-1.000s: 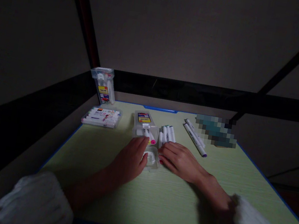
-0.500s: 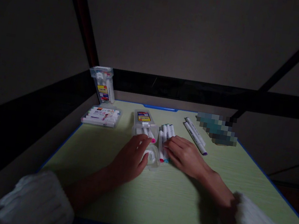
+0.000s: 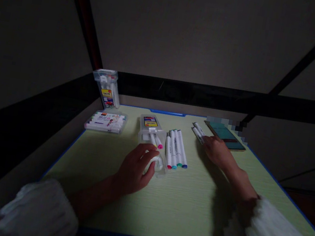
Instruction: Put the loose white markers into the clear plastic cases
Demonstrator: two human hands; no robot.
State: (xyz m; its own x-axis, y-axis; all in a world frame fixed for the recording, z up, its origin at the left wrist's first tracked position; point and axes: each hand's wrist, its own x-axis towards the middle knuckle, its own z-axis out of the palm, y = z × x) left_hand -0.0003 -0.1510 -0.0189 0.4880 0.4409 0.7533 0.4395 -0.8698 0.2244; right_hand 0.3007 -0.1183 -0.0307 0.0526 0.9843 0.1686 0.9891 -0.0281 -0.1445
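My left hand [image 3: 136, 169] is beside the open flap [image 3: 161, 170] of a clear plastic marker case [image 3: 150, 123]. Its fingers are curved, with the thumb held apart from them. Inside the case lie white markers, one with a pink end [image 3: 159, 145]. Just right of the case, several white markers [image 3: 177, 147] lie side by side, with red, light blue, green and dark blue ends. Farther right, my right hand [image 3: 217, 150] closes over the near part of two white markers [image 3: 199, 131], hiding their near ends.
A clear box of markers [image 3: 105, 121] lies at the table's left edge. Behind it stands an upright clear case of markers [image 3: 108, 89]. A flat teal object [image 3: 227, 135], partly blurred, lies at the back right. The table [image 3: 129, 214] has a blue rim, with a wall behind.
My right hand has moved right, from the row of markers to the two markers at the right. The row now lies uncovered and straight. My left hand has hardly moved.
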